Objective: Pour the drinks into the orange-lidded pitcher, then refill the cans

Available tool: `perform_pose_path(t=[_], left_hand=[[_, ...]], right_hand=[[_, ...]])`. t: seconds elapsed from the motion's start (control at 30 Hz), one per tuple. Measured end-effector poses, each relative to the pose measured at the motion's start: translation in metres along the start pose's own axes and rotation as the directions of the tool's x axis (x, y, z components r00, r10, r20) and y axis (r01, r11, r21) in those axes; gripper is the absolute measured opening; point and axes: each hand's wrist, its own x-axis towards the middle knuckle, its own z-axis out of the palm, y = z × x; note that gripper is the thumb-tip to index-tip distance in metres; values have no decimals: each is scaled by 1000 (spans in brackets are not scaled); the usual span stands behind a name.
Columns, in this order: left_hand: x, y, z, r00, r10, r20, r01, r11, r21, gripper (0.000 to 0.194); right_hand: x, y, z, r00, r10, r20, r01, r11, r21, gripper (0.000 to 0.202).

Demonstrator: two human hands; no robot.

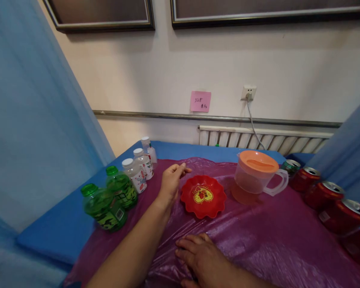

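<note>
My left hand [172, 180] hovers at the left rim of a red scalloped dish [216, 196], which has a yellow heart-shaped print in its middle. Its thumb and fingers are pressed together, and whatever may be between them is hidden. In front of the dish my right hand [204, 256] lies palm down on a purple plastic sheet [258, 240], fingers stretched and holding nothing. To the right of the dish stands a clear plastic pitcher [249, 181] with an orange lid [259, 160].
On the left, two green bottles [103, 212] and three clear white-capped bottles [135, 176] form a row. Several drink cans [324, 196] line the right side. Behind are a radiator [270, 138], a plugged socket [248, 93] and a pink note [201, 101]. Blue curtains [33, 100] hang at both sides.
</note>
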Motion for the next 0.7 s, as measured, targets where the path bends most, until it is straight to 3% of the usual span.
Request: perform_pose_path(t=[0.13, 0.27, 0.33, 0.4, 0.43, 0.5, 0.57, 0.63, 0.7], left_hand=[[-13, 2, -4, 999, -37, 16, 36, 999, 23, 40], [-48, 9, -24, 999, -36, 35, 31, 991, 133, 39], [-74, 15, -41, 998, 24, 50, -38, 950, 309, 34], [-101, 20, -62, 982, 188, -2, -163, 854, 495, 27], [-112, 23, -73, 949, 313, -46, -230, 782, 579, 34], [-128, 28, -95, 810, 566, -155, -286, 611, 738, 56], [-133, 33, -116, 683, 678, -272, -181, 518, 836, 81], [-128, 38, -137, 639, 649, -413, -6, 542, 840, 99], [-119, 43, -158, 650, 476, -592, 213, 634, 743, 114]], right_hand=[[0, 2, 4, 1000, -1, -18, 1, 1000, 4, 65], [-2, 2, 6, 999, -14, -31, 14, 1000, -7, 65], [-3, 1, 4, 999, -19, -29, 19, 1000, -6, 64], [-4, 0, 3, 999, -21, -25, 21, 1000, 8, 64], [-5, 0, 3, 999, -19, -26, 20, 1000, 20, 65], [-6, 1, 3, 1000, -10, -20, 11, 999, 44, 69], [-8, 1, 4, 1000, 6, 2, -6, 998, 60, 72], [-10, 0, 2, 1000, 2, 26, -4, 997, 74, 73], [-12, -2, 0, 998, -15, 56, 10, 996, 84, 73]])
